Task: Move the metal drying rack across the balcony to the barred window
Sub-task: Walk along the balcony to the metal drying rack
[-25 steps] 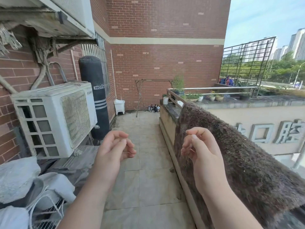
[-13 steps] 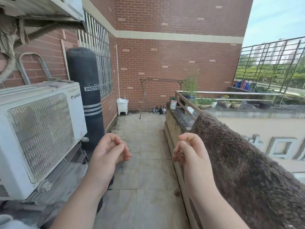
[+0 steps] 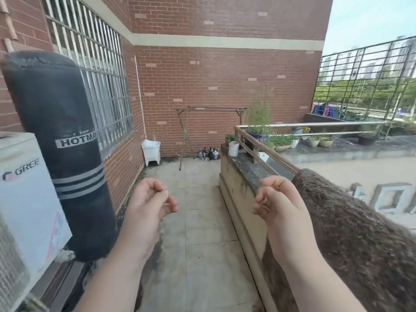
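Both bare forearms reach forward over a narrow balcony paved with pale, stained square tiles [image 3: 202, 221]. The left hand [image 3: 148, 206] and the right hand [image 3: 279, 203] are raised side by side, well apart, each with its fingers loosely curled inward and the thumb near the fingertips; neither has hold of anything. The metal drying rack [image 3: 210, 122] stands at the far end of the balcony, against the red brick wall [image 3: 225, 75]: a thin, rusty-looking horizontal bar on slender crossed legs, bare of laundry. Beside its feet on the right is a cluster of small dark bottles [image 3: 209, 153], and to its left a white moulded plastic basin [image 3: 151, 152] on short legs sits in the corner. Along the left wall runs the barred window [image 3: 94, 75], its pale vertical bars close-set with a few crosswise rails. In front of it on the near left hangs a black cylindrical punching bag [image 3: 60, 143] with a scuffed surface, grey stripes and white lettering, and nearer still the white boxy casing of an air-conditioner unit [image 3: 24, 199]. On the right a low concrete parapet [image 3: 238, 174] with a weathered dark top carries a shaggy brown rug [image 3: 360, 233] draped over it at the near end, a white cup [image 3: 233, 148] farther along, and shiny round steel rails [image 3: 315, 124] beyond, with potted green plants [image 3: 279, 140] behind them.
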`<state>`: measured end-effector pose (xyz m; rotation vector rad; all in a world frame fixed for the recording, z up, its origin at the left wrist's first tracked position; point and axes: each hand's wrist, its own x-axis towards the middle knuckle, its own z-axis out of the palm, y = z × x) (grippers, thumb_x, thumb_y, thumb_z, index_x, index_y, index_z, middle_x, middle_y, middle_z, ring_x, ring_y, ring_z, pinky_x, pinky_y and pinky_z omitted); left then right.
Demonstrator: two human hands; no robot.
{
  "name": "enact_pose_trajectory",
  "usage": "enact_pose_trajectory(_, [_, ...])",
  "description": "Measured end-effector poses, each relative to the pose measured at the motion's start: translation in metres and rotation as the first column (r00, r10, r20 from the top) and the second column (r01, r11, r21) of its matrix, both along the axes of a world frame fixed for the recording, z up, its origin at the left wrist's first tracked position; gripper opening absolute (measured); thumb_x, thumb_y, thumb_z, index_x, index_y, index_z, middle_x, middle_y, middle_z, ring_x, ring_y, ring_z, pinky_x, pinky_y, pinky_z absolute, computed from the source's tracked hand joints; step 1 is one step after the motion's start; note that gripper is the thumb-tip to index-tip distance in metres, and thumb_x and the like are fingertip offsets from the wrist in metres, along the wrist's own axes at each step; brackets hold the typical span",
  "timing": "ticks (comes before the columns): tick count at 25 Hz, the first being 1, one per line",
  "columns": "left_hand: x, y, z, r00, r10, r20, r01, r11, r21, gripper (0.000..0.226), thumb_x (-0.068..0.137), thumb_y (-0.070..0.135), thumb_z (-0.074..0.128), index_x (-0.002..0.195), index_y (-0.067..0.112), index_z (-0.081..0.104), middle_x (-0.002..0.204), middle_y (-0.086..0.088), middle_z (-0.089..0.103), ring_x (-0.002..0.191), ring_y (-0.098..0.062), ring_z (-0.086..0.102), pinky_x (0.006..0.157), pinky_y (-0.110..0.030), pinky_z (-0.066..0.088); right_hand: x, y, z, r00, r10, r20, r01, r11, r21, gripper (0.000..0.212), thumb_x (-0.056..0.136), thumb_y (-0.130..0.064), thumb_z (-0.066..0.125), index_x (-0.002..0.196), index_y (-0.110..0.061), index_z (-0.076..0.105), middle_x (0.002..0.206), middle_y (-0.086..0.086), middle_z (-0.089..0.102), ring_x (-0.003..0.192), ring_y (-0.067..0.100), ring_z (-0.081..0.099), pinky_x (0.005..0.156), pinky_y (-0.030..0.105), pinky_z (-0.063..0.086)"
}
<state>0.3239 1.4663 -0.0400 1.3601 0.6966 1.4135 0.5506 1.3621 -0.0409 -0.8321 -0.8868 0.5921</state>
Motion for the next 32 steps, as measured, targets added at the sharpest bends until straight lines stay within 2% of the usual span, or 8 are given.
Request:
enact_pose_trajectory(3, [0.040,0.094,-0.017,0.998,-0.035,-0.044,0.035,0.999,0.001,0.013,0.097,-0.002,0.052,0.093,0.010,0.053,0.070,0.003,0.064,0.070,-0.020,0.064,0.067,-0.031,0.056,0.037,0.085,-0.022,1.000,-0.020,-0.013,0.019,1.000,-0.019,0.019,0.088,-0.012,0.052,0.092,-0.022,0.067,0.071,-0.002,0.060,0.064,0.014,0.053,0.063,0.028,0.046])
enact_pose_trajectory(6, [0.084,0.191,-0.026,0.996,-0.056,-0.074,0.058,0.998,0.020,0.012,0.098,-0.001,0.052,0.094,0.010,0.053,0.072,0.000,0.064,0.071,-0.022,0.064,0.069,-0.032,0.057,0.083,0.176,-0.034,0.999,-0.027,0.016,0.028,1.000,-0.009,0.018,0.089,-0.014,0.051,0.094,-0.022,0.066,0.073,-0.002,0.060,0.065,0.015,0.054,0.062,0.025,0.048])
enact_pose_trajectory(11, [0.167,0.354,-0.019,0.995,-0.043,-0.095,0.049,0.997,0.059,0.011,0.098,-0.003,0.050,0.092,0.006,0.051,0.068,0.001,0.061,0.070,-0.025,0.062,0.073,-0.043,0.056,0.167,0.356,-0.021,0.998,0.028,0.058,-0.029,0.999,0.020,0.019,0.087,-0.012,0.050,0.093,-0.021,0.066,0.071,-0.003,0.060,0.061,0.014,0.054,0.060,0.023,0.047])
enact_pose_trajectory(17, [0.230,0.551,-0.020,0.998,0.011,-0.067,-0.008,0.999,0.041,0.003,0.098,-0.001,0.051,0.095,-0.001,0.051,0.069,-0.003,0.062,0.069,-0.023,0.063,0.069,-0.035,0.058,0.224,0.562,-0.015,0.996,0.056,0.071,-0.055,0.998,-0.024,0.020,0.084,-0.010,0.048,0.095,-0.018,0.062,0.068,-0.003,0.059,0.060,0.015,0.054,0.060,0.023,0.048])
enact_pose_trajectory(23, [0.293,0.766,-0.050,0.999,0.030,-0.029,-0.028,0.998,0.047,0.013,0.098,0.001,0.052,0.098,0.010,0.061,0.072,0.000,0.065,0.071,-0.024,0.064,0.071,-0.041,0.056,0.280,0.776,-0.039,0.997,0.017,0.081,-0.015,0.999,-0.031,0.020,0.083,-0.009,0.047,0.097,-0.016,0.061,0.069,0.000,0.058,0.060,0.017,0.053,0.061,0.025,0.047])
enact_pose_trajectory(26, [0.316,0.882,-0.042,0.998,-0.020,-0.060,0.024,0.998,0.055,0.007,0.092,0.012,0.059,0.093,0.018,0.064,0.073,0.001,0.066,0.071,-0.023,0.065,0.071,-0.041,0.056,0.304,0.883,-0.036,0.997,-0.010,0.080,0.012,1.000,-0.027,0.020,0.083,-0.009,0.047,0.097,-0.014,0.061,0.068,0.000,0.058,0.060,0.017,0.053,0.059,0.024,0.047])
enact_pose_trajectory(28, [0.333,0.961,-0.032,0.998,-0.032,-0.051,0.035,0.998,0.054,0.008,0.087,0.016,0.058,0.092,0.018,0.064,0.074,0.000,0.065,0.071,-0.022,0.064,0.071,-0.041,0.055,0.323,0.952,-0.032,0.996,-0.041,0.074,0.043,0.999,-0.026,0.019,0.084,-0.009,0.048,0.098,-0.014,0.060,0.068,0.000,0.059,0.060,0.017,0.054,0.060,0.023,0.047])
enact_pose_trajectory(32, [0.379,1.090,-0.029,0.997,-0.071,-0.029,0.072,0.997,0.036,0.009,0.088,0.011,0.055,0.092,0.016,0.062,0.074,0.000,0.064,0.068,-0.022,0.062,0.069,-0.042,0.053,0.366,1.068,-0.035,0.997,-0.068,0.048,0.070,0.996,-0.059,0.021,0.085,-0.010,0.048,0.097,-0.019,0.062,0.069,-0.002,0.059,0.062,0.018,0.054,0.063,0.026,0.046])
